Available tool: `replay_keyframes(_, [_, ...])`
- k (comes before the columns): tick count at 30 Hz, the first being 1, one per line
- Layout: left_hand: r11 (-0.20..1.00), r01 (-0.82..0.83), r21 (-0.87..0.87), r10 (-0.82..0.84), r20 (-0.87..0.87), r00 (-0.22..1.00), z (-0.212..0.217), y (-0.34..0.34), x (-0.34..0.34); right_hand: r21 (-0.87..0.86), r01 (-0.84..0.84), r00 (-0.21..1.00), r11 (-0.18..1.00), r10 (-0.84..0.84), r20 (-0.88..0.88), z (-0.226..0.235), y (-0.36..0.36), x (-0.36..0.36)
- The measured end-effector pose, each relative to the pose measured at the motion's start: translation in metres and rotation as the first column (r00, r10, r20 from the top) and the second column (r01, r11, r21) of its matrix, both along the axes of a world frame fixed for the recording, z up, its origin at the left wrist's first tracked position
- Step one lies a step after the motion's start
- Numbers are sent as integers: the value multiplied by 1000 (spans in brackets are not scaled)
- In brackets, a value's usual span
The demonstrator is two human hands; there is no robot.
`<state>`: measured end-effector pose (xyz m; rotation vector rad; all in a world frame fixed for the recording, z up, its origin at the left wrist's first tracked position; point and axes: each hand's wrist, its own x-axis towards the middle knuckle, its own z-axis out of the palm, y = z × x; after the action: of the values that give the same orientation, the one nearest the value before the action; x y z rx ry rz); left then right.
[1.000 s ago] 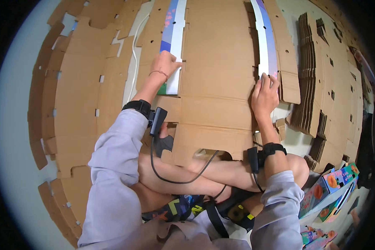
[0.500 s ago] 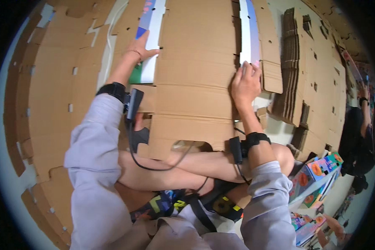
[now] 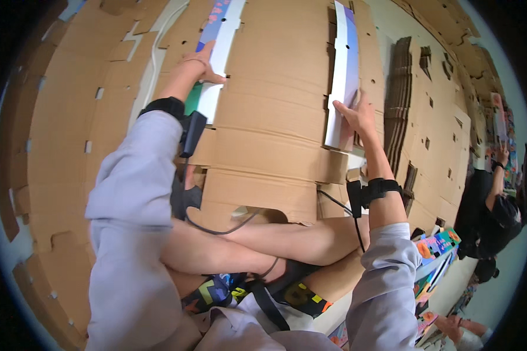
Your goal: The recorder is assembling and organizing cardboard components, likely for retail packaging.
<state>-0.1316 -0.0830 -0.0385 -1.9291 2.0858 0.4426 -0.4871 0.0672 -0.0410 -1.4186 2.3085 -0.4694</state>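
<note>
A large flat brown cardboard sheet (image 3: 269, 99) lies in front of my crossed legs. Along its left side runs a printed strip (image 3: 219, 58), white on the inner side and blue and green on the outer. My left hand (image 3: 198, 69) rests on this strip, thumb stretched across the white part and the fingers apart. A second white and lilac strip (image 3: 344, 76) stands along the right side. My right hand (image 3: 360, 117) is at its near part, thumb spread over the white and fingers by the outer edge; some fingertips are hidden.
Stacked brown cardboard sheets (image 3: 398, 99) lie to the right, with more cardboard (image 3: 70, 175) at the left. Colourful printed boxes (image 3: 436, 245) stand at lower right. Farther right, a person in black (image 3: 486, 202) works; another person's hands (image 3: 451, 327) show at the bottom right.
My right hand has opened, with thumb and fingers now spread, and sits farther right. The right strip's near end now shows below that hand. My left hand stays on the left strip.
</note>
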Motion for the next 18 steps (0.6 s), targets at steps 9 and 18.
replay_keyframes(9, [992, 50, -113, -20, 251, 968, 37, 28, -47, 27, -50, 999, 998, 50, 6, 6, -6, 2])
replay_keyframes(18, [985, 123, -122, -37, 545, 838, 50, 41, -93, 245, 55, 997, 968, -39, -70, 18, -10, 12])
